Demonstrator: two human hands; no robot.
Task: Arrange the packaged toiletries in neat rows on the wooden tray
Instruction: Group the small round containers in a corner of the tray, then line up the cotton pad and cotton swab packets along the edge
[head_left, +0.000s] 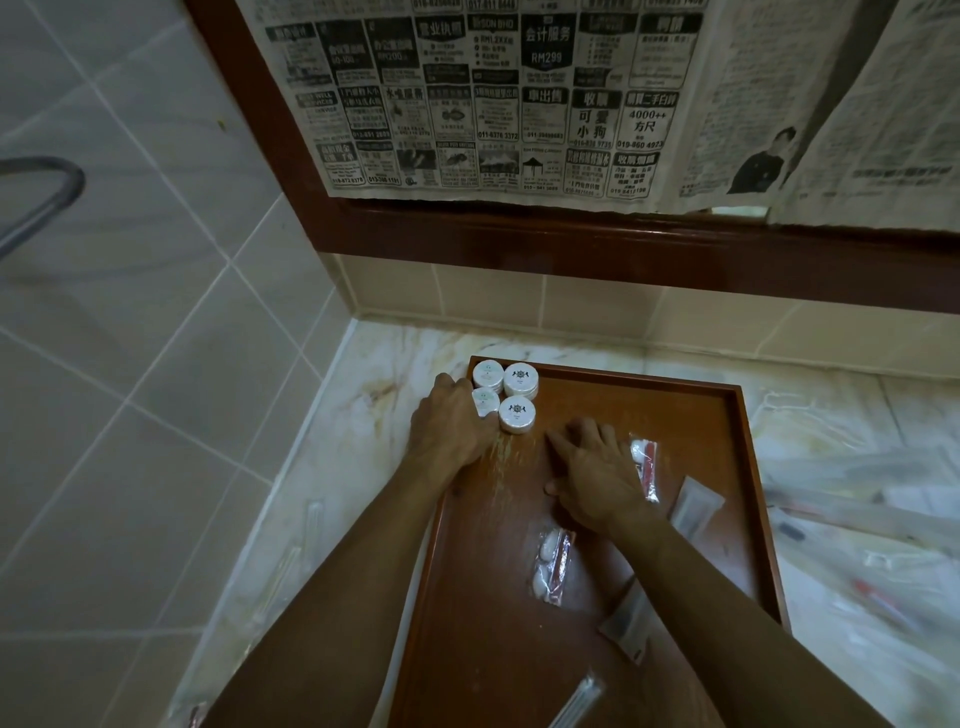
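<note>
Four small round white toiletry tubs (503, 397) clustered in the far-left corner of the reddish-brown wooden tray (717, 415) on the marble counter (332, 467), left hand (453, 426) curled against them, right hand (597, 475) flat, fingers spread, on tray floor beside clear packets (550, 564).

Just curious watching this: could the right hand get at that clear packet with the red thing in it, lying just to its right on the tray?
Probably yes. The right hand lies flat on the wooden tray, right beside the clear packet, with nothing between them.
</note>
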